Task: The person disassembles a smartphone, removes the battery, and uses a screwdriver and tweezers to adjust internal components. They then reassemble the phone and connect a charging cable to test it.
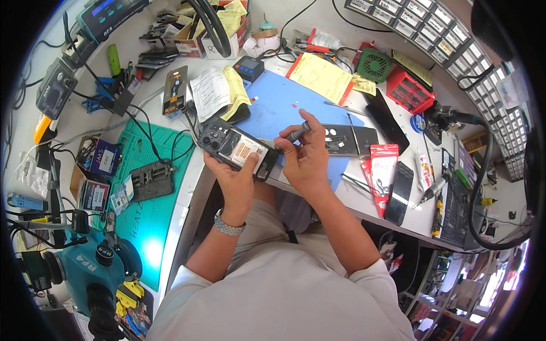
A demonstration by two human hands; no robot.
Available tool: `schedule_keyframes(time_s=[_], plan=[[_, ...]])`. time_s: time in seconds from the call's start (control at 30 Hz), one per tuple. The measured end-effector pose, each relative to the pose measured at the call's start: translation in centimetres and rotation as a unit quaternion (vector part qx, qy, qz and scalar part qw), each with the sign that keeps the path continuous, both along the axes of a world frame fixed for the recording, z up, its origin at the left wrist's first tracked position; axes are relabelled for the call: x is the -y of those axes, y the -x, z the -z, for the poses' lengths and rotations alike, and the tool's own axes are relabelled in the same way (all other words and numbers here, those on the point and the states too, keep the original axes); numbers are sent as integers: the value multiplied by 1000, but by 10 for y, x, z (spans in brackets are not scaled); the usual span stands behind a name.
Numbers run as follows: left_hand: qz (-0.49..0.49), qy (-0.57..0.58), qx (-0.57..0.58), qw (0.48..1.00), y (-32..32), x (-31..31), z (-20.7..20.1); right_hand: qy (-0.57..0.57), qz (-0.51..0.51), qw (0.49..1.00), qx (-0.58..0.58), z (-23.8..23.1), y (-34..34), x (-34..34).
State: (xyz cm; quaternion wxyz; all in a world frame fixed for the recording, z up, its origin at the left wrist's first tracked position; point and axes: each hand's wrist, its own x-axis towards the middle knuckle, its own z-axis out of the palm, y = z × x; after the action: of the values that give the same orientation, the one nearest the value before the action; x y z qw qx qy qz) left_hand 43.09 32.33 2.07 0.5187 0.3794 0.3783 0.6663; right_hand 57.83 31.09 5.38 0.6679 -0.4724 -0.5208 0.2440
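Note:
An opened smartphone (225,140), its back off and the pale battery and camera lenses showing, is held over the front edge of the bench. Gripping its near edge is my left hand (234,186), with the thumb lying across the battery. My right hand (306,162) pinches a short grey screwdriver (297,133), whose lower end points at the phone's right end. Whether the tip touches a screw is hidden by my fingers. A dark phone back cover (340,140) lies just beyond my right hand, with a thin metal tool (354,134) across it.
A blue mat (273,99) lies beyond the phone, with yellow paper slips (319,77) on it. To the right are a red pouch (384,173) and a dark phone (399,193). On the left, a teal microscope (94,258) stands by a green mat (170,196). Cables cross the bench.

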Motion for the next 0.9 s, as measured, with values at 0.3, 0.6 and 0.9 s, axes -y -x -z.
schedule_keyframes(time_s=[0.3, 0.6, 0.9], plan=[[25, -3, 9, 1000, 1, 0, 0, 47, -7, 998, 47, 7, 0, -6], [16, 6, 35, 999, 1, 1, -2, -12, 58, 963, 264, -12, -5, 4], [14, 11, 48, 999, 1, -1, -2, -31, 31, 984, 175, -10, -1, 1]])
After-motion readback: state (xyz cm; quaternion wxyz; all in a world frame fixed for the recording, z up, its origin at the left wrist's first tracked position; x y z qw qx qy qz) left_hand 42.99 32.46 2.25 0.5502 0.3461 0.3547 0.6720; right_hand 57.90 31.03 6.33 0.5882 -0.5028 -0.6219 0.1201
